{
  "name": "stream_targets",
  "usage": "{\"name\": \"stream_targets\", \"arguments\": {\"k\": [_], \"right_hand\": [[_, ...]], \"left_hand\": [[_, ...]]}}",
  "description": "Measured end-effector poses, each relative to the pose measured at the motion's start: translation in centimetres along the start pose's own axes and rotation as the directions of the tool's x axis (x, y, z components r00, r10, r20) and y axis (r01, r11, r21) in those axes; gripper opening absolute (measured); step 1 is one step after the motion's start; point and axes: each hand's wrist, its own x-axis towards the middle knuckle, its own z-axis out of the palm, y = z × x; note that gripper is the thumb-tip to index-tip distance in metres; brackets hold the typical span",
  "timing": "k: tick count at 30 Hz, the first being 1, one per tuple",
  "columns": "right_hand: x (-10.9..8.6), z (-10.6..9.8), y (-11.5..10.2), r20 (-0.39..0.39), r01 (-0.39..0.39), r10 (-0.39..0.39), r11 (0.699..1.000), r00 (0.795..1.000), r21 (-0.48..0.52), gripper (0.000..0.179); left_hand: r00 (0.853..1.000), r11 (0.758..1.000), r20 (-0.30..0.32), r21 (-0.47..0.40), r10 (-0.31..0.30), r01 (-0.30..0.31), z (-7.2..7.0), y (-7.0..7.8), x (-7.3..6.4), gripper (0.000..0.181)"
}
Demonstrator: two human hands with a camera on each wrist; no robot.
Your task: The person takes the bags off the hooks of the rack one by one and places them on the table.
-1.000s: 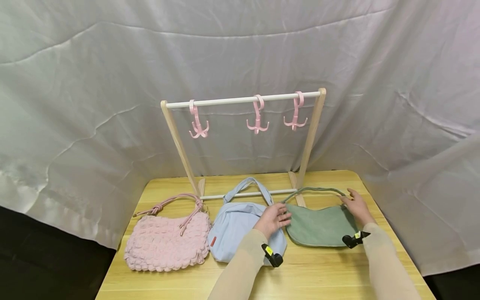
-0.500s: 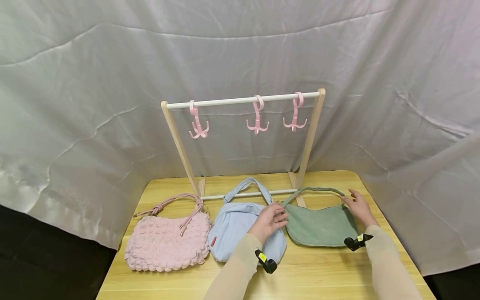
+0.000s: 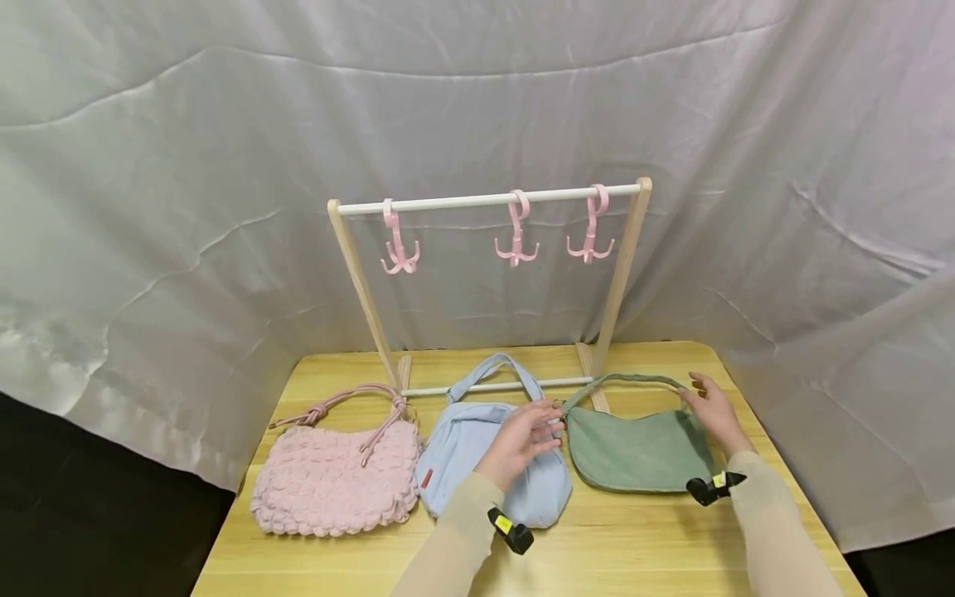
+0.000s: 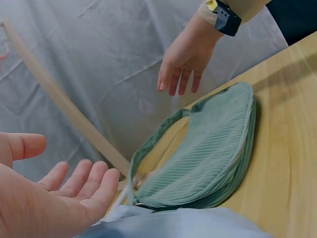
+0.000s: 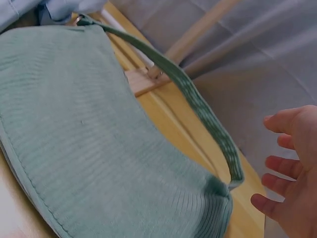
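A green corduroy shoulder bag [image 3: 637, 452] lies flat at the right of the table, its strap [image 5: 198, 101] arched toward the back. My right hand [image 3: 715, 410] hovers at the strap's right end, fingers loosely spread; the right wrist view shows a gap between fingertips and strap. Over the light blue bag [image 3: 458, 452] in the middle is my left hand [image 3: 518, 439], palm turned to the right and fingers relaxed, near the green bag's left corner. Nothing is in either hand. To the left lies a pink puffy bag [image 3: 336, 481] with a knotted cord handle [image 3: 351, 394].
Behind the bags stands a wooden rack with a white top bar [image 3: 448, 202]. Three pink hooks [image 3: 515, 232] hang from it. The rack's lower bar [image 3: 425, 390] runs just behind the blue bag. Grey curtains [image 3: 477, 124] surround the wooden table [image 3: 597, 555].
My left hand has drawn back to the left, away from the green bag and further over the blue bag. The right hand has shifted only slightly. All three bags stay in place.
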Motion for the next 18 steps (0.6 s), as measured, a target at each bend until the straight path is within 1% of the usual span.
{"name": "stream_targets", "arguments": {"k": [5, 9, 11, 15, 18], "right_hand": [[-0.7, 0.0, -1.3, 0.013, 0.044, -0.044, 0.999, 0.999, 0.017, 0.074], [-1.2, 0.2, -2.1, 0.013, 0.087, -0.087, 0.996, 0.996, 0.016, 0.067], [-1.4, 0.3, -2.4, 0.013, 0.109, -0.109, 0.994, 0.994, 0.007, 0.063], [-1.9, 0.5, -3.0, 0.019, 0.144, -0.144, 0.990, 0.989, -0.012, 0.059], [-2.3, 0.6, -3.7, 0.012, 0.167, -0.167, 0.986, 0.986, -0.021, 0.057]], "left_hand": [[0.999, 0.999, -0.004, 0.031, 0.040, -0.039, -0.6, 1.0, -1.0, 0.042], [0.997, 0.993, -0.024, 0.091, 0.074, -0.072, -1.6, 1.7, -1.7, 0.039], [0.995, 0.987, -0.042, 0.139, 0.090, -0.084, -2.3, 2.2, -2.3, 0.037], [0.987, 0.961, -0.072, 0.246, 0.147, -0.125, -3.7, 3.3, -3.6, 0.036], [0.974, 0.929, -0.086, 0.329, 0.211, -0.172, -5.0, 3.9, -4.5, 0.036]]}}
